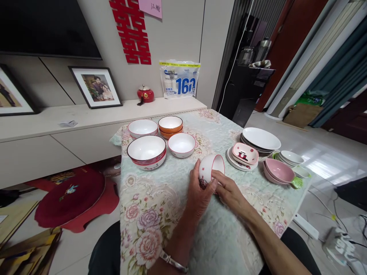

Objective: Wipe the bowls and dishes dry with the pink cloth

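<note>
Fingers point(195, 173) of the left hand point(200, 197) are curled partway around a tilted bowl point(205, 168), thumb low against its outer wall, spread only as wide as the bowl demands. The right hand point(229, 190) has its fingers bent at the red rim, also holding it; from where I stand, I cannot tell where all those fingertips end. The bowl is white, turned on its side above the worktop point(220, 244), its mouth facing the person's right. A silver bracelet point(173, 262) circles the left wrist.

Just beyond, slightly to the left, sits a small red-rimmed bowl point(181, 144), upright. Next to it stands a dark-rimmed bowl point(146, 148), nested in another; behind these are a wide white bowl point(142, 128) and a stack of orange bowls point(171, 130). Over on the right, a square cat dish point(245, 154) rests on round plates point(235, 164), close to a pile of large white plates point(261, 138). Nearer the right edge are pink bowls point(279, 171) and some small pale bowls point(291, 157).

A floral cloth point(147, 244) covers everything underneath. Farther off, along the cabinet by the wall, I see a red jar point(145, 94) and a bag point(180, 80) printed "160".
</note>
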### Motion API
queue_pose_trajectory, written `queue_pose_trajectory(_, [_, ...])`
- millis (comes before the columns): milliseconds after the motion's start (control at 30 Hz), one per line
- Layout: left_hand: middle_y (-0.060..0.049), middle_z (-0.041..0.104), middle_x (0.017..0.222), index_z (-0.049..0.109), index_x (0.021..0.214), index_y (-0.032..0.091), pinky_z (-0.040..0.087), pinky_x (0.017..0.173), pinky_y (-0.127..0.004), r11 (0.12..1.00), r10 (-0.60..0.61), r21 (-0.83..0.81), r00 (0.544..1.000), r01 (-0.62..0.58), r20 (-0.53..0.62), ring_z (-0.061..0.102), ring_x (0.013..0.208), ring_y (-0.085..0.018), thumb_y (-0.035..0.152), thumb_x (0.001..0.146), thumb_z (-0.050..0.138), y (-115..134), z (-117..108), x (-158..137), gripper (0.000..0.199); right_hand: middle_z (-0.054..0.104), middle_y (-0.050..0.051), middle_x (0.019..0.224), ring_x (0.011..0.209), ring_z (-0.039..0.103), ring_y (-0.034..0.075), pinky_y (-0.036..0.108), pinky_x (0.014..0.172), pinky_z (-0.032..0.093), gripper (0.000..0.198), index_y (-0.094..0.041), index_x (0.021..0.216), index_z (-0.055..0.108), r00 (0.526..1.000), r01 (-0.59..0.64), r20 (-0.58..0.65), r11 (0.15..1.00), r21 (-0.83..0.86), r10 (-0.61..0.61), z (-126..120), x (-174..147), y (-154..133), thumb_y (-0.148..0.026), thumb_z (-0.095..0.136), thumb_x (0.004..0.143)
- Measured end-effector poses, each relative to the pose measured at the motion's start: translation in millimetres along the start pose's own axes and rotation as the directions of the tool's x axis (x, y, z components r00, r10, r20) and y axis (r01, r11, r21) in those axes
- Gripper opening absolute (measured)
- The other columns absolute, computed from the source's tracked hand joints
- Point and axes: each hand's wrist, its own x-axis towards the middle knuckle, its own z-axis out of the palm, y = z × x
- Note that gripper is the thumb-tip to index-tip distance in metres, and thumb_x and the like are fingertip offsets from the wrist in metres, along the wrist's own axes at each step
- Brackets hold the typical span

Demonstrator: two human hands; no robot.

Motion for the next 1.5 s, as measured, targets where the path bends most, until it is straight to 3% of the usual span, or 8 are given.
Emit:
queue_pose_trajectory(200, [-0.015,0.044,0.154,0.040,0.149,0.015,0.031,0.118,-0.039,0.998,0.043,0.040,0.999,-0.043,0.011,0.040,0.144,-0.029,0.040,0.084,0.064,5,-1,-1,0.073,0.070,0.008,0.117,0.111,0.066,0.027,0.044,0.093,0.056,0.059,-0.026,0.150,0.044,0.968,-0.237,0.034,0.865,0.442,0.248,12,-20,-23,-0.028,0.053,0.091])
queue_pose_trajectory(367, [-0.017,0.043,0.156,0.040,0.147,0.013,0.031,0.119,-0.045,0.998,-0.050,0.046,0.998,0.052,-0.038,0.038,0.145,-0.031,0.042,0.087,0.059,9,-3,3,0.070,0.052,0.009,0.147,0.135,0.048,0.028,0.048,0.112,0.041,0.064,-0.027,0.151,0.040,0.993,0.054,0.111,0.992,-0.115,-0.041,11,-24,-31,-0.019,0.057,0.089])
queue_pose_trajectory(633, [-0.019,0.048,0.151,0.045,0.142,0.009,0.033,0.117,-0.041,0.999,-0.016,0.036,0.998,0.018,-0.054,0.043,0.141,-0.031,0.042,0.085,0.061,2,-3,6,0.068,0.054,0.015,0.142,0.136,0.045,0.031,0.057,0.111,0.041,0.054,-0.023,0.145,0.044,0.965,0.260,0.182,0.741,-0.619,-0.187,0,-24,-1,-0.009,0.047,0.093])
queue_pose_trajectory(833, [-0.018,0.054,0.144,0.047,0.140,0.011,0.036,0.114,-0.044,0.998,-0.026,0.060,0.999,0.027,-0.024,0.050,0.135,-0.031,0.042,0.086,0.062,1,-3,2,0.064,0.065,0.012,0.125,0.118,0.061,0.026,0.043,0.097,0.054,0.036,-0.026,0.131,0.056,0.975,0.197,0.031,0.796,-0.573,-0.218,12,-23,-9,-0.015,0.043,0.099])
queue_pose_trajectory(1000, [-0.019,0.046,0.150,0.040,0.147,0.013,0.033,0.117,-0.043,0.991,0.029,0.133,0.999,-0.025,-0.027,0.042,0.141,-0.032,0.039,0.079,0.070,5,1,-5,0.079,0.072,0.003,0.090,0.082,0.068,0.019,0.030,0.074,0.056,0.023,-0.023,0.104,0.068,0.988,-0.021,-0.151,0.967,-0.254,-0.018,17,-16,-28,-0.032,0.047,0.100])
queue_pose_trajectory(1133, [-0.021,0.041,0.153,0.037,0.149,0.011,0.027,0.120,-0.044,0.992,0.044,0.116,0.999,-0.041,-0.029,0.036,0.145,-0.032,0.042,0.084,0.065,6,1,-7,0.077,0.072,0.004,0.110,0.100,0.068,0.023,0.033,0.086,0.055,0.030,-0.023,0.123,0.065,0.982,-0.065,-0.179,0.997,-0.039,0.057,22,-12,-34,-0.031,0.050,0.097])
queue_pose_trajectory(1300, [-0.019,0.040,0.156,0.037,0.147,0.011,0.026,0.121,-0.045,0.997,-0.035,0.060,0.993,0.042,-0.114,0.036,0.146,-0.031,0.043,0.090,0.056,7,-1,-2,0.068,0.063,0.008,0.135,0.123,0.058,0.023,0.039,0.102,0.049,0.045,-0.029,0.142,0.050,0.995,0.104,0.024,0.963,-0.247,-0.102,17,-13,-22,-0.022,0.047,0.098])
queue_pose_trajectory(1500, [-0.018,0.050,0.149,0.047,0.139,0.014,0.033,0.118,-0.044,0.997,-0.075,0.016,0.982,0.079,-0.172,0.044,0.141,-0.033,0.045,0.085,0.062,7,-3,4,0.063,0.061,0.011,0.137,0.127,0.056,0.027,0.060,0.112,0.035,0.050,-0.029,0.144,0.046,0.956,0.280,0.247,0.746,-0.604,-0.158,-5,-9,-4,-0.013,0.046,0.096])
